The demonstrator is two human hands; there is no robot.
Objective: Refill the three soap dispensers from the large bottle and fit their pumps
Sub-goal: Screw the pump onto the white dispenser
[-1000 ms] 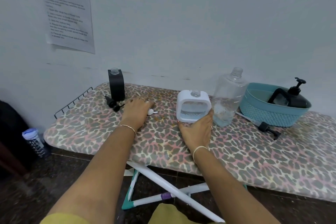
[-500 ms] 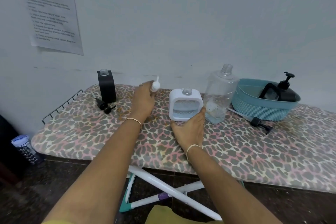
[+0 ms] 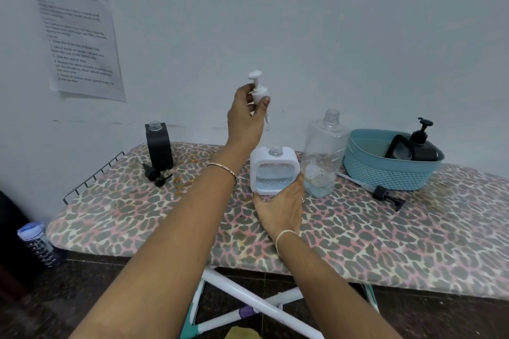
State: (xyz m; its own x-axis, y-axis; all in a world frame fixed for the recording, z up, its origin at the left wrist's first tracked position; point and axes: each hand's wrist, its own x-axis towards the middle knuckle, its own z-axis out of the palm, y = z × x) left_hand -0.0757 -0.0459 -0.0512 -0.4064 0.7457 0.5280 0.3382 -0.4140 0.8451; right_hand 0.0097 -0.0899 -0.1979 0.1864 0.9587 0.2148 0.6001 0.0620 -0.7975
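One black bottle in the basket has its pump, two are open, and the left hand holds the white pump over the white bottle, which the right hand grips on the ironing board.

The left arm reaches forward and upward from the lower left, almost straight. The left hand is raised, its back to the camera, with fingers and thumb pinching a white pump held upright. The right arm stretches in lower, and the right hand grips the base of a white dispenser. A bracelet circles the left wrist and a pale band the right.
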